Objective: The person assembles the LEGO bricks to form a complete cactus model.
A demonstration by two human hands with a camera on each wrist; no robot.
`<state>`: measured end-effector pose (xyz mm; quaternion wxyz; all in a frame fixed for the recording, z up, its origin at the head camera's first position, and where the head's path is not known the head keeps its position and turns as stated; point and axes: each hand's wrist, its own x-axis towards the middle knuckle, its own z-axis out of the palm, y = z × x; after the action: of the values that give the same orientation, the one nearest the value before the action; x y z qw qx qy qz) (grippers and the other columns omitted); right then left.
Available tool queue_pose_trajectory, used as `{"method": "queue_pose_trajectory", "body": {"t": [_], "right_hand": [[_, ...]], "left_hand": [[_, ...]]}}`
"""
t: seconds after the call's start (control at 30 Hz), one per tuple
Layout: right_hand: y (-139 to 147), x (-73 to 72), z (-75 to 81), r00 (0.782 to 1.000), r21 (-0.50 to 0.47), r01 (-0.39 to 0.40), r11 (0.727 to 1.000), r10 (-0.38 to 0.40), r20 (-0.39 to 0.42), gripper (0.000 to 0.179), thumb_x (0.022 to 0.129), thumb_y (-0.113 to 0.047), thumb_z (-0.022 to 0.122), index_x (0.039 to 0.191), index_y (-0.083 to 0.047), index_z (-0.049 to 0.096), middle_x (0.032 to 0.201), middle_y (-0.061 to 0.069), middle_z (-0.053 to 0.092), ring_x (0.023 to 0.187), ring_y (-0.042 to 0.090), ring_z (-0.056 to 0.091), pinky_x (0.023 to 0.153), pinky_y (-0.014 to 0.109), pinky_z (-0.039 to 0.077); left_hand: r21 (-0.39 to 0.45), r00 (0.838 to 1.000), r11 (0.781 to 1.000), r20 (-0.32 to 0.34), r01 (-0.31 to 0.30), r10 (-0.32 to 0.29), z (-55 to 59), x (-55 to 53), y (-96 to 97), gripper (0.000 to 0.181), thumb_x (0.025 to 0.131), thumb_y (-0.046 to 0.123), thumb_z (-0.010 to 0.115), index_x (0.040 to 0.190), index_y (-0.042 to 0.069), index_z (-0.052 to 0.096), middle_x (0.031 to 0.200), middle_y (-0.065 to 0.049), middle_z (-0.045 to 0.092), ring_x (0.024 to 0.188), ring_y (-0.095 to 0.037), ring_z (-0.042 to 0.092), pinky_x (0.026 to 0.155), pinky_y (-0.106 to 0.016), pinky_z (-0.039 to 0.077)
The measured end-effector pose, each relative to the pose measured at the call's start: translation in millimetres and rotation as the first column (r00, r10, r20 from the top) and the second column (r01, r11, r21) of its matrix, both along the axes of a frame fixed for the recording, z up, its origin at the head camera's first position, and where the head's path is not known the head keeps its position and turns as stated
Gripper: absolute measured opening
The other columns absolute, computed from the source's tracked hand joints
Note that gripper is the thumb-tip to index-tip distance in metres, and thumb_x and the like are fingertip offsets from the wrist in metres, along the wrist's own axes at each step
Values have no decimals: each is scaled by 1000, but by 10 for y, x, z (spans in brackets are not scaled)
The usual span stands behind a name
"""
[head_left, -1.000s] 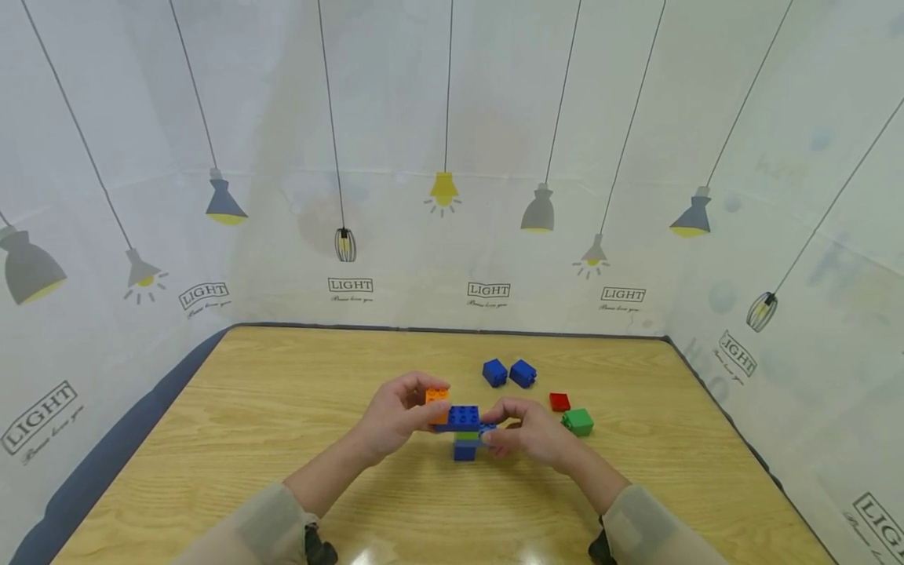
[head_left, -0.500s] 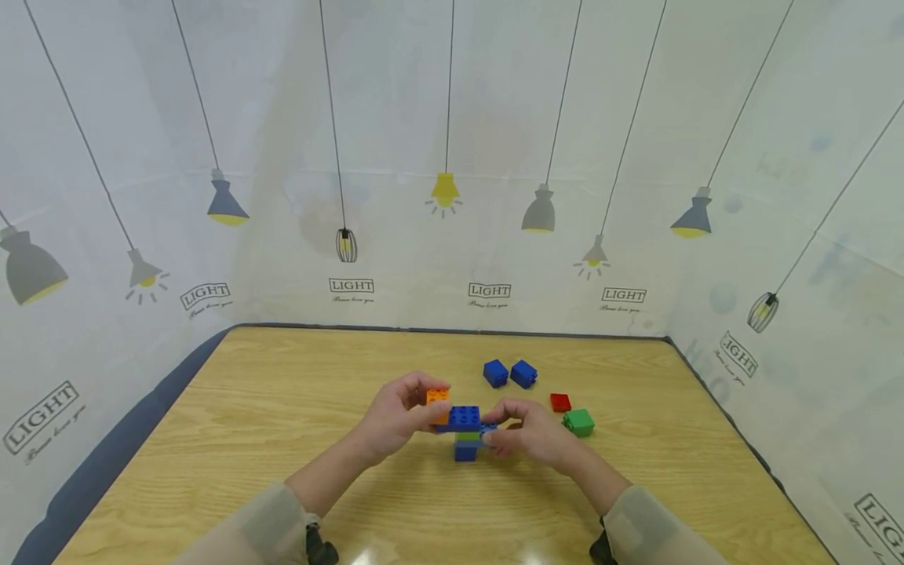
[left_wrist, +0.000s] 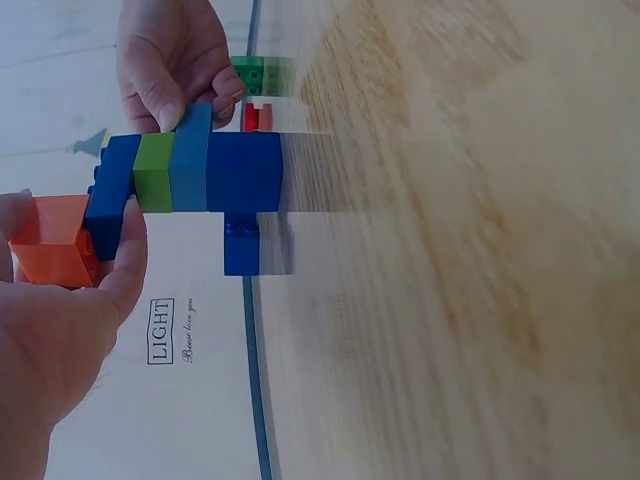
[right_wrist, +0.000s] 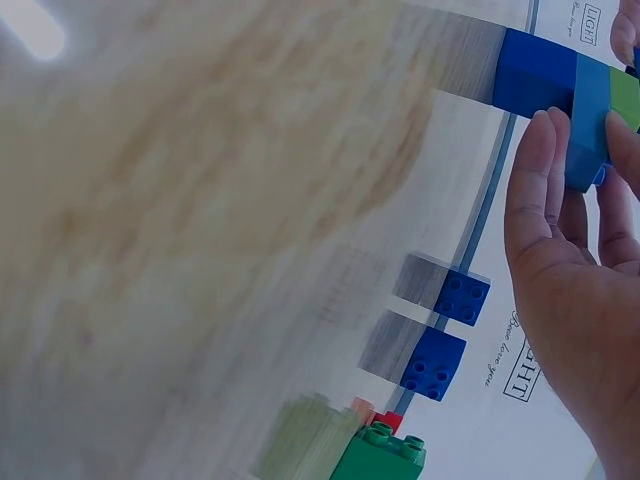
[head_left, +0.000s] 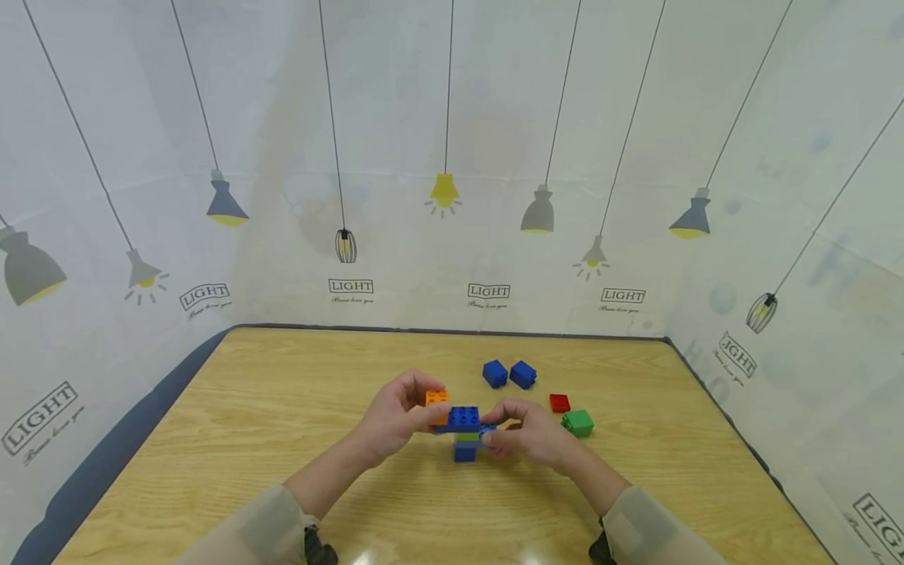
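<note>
A small tower of building bricks stands on the wooden table (head_left: 282, 392). Its bottom is a dark blue brick (head_left: 464, 453), with a lighter blue brick (left_wrist: 190, 165) above, then a lime green brick (left_wrist: 154, 175), then a studded dark blue brick (head_left: 464, 416). An orange brick (head_left: 436, 397) sits on that top brick's left end. My left hand (head_left: 391, 416) grips the orange brick, its thumb reaching along to the dark blue one. From the other side my right hand (head_left: 533, 435) pinches the lighter blue brick's overhanging right end, partly covering it.
Behind the tower, slightly right, lie two dark blue bricks (head_left: 523, 374). A flat red brick (head_left: 559, 402) and a green brick (head_left: 578, 423) are to the right of my right hand. A lamp-printed cloth (head_left: 395, 196) surrounds the table's far side.
</note>
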<state>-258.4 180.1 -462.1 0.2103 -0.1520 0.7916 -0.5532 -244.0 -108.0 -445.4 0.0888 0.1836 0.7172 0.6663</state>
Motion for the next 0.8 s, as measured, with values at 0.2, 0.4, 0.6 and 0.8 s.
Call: {"method": "queue_pose_trajectory", "body": {"t": [0.2,0.4,0.6,0.8], "right_hand": [[-2,6,1,1000,-7,-1,1000,1,6,28,102,-20,80,123,-5,71,125,15,68,93,22,76,86,41,67],[-14,9,7,1000,-5,-7,1000,7,-2,27,103,-20,79,124,-4,71,127,15,68,93,23,76,87,42,68],[-32,4,1,1000,0,-13,1000,13,7,28,103,-21,79,125,-5,70,128,15,67,93,23,76,87,42,68],[-12,-11,9,1000,8,-22,1000,22,0,29,103,-23,79,125,-6,71,127,14,67,94,24,76,87,42,67]], "left_hand": [[-21,1000,1000,17,5,-5,4,-4,0,39,106,23,76,137,4,62,125,-13,65,107,-23,66,87,-35,67],[-84,1000,996,-2,21,-21,-25,-15,109,43,100,22,83,137,13,63,139,-12,70,126,-29,67,102,-35,63],[-113,999,993,-30,-16,13,-77,-6,187,43,100,14,83,136,13,59,130,-8,78,122,-26,72,104,-38,63],[-136,1000,991,-14,-18,16,-74,-40,194,46,99,16,84,136,9,57,128,-6,79,121,-25,73,105,-40,63]]}}
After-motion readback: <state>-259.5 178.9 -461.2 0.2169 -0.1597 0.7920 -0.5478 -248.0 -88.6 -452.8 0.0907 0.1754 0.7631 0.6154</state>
